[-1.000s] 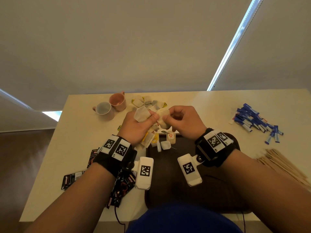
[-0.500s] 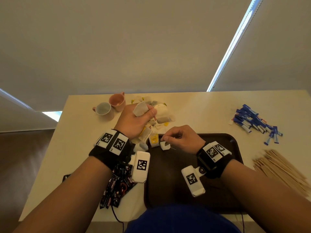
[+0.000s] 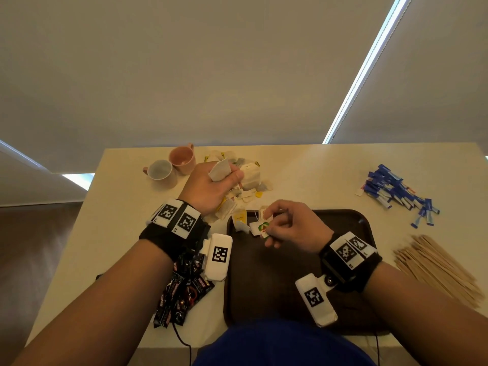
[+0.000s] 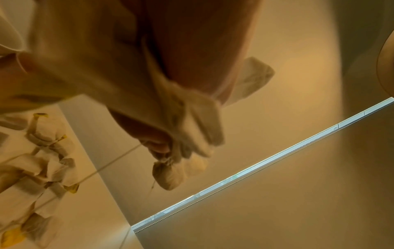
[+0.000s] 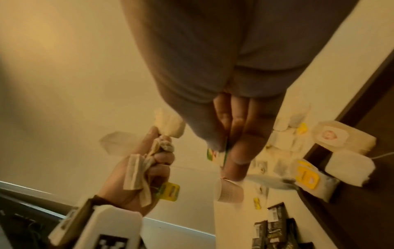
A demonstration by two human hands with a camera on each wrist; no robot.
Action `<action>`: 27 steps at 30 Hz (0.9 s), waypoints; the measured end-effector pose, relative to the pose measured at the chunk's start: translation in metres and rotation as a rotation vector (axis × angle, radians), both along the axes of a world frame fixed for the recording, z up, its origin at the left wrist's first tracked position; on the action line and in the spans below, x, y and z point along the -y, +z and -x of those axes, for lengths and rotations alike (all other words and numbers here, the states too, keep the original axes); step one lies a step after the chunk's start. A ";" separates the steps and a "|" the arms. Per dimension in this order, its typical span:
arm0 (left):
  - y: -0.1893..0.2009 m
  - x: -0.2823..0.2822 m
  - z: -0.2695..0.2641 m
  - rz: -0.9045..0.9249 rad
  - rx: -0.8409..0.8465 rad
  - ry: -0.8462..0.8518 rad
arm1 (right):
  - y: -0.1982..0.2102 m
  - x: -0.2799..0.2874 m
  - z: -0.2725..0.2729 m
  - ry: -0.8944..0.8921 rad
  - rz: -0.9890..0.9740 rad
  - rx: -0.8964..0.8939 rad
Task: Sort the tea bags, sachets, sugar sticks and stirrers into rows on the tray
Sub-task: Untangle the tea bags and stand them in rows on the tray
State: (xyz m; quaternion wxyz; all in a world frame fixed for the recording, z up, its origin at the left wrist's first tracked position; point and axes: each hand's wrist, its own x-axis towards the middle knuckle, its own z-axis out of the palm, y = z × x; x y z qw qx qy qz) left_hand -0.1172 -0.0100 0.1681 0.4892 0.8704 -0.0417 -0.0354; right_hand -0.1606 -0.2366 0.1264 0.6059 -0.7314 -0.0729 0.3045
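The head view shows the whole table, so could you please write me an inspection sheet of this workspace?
Surface: pale cream table bearing a dark brown plastic tray.
Job's things: a few white tea bags at the tray's far left corner; loose tea bag pile beyond it; blue sugar sticks and wooden stirrers to the right of the tray; black sachets left of the tray.
Clutter: two pink cups.
Grippers: left hand grips a bunch of tea bags; right hand pinches a tea bag tag over the tray.
Cables: black wire at the near edge.
Surroundings: closed pale blinds.
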 end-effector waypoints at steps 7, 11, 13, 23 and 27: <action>-0.008 0.001 0.000 -0.009 -0.017 -0.088 | 0.045 0.001 -0.012 0.024 -0.098 0.189; -0.004 0.004 0.004 0.015 -0.015 -0.175 | 0.063 0.001 -0.024 0.064 -0.126 0.191; 0.000 0.006 0.006 0.018 -0.005 -0.213 | 0.067 -0.003 -0.030 0.010 -0.085 0.323; 0.008 0.017 0.013 0.110 -0.024 -0.223 | 0.055 -0.023 -0.052 -0.395 0.001 0.467; 0.007 0.016 0.013 0.096 -0.021 -0.216 | 0.048 -0.023 -0.048 -0.450 0.006 0.430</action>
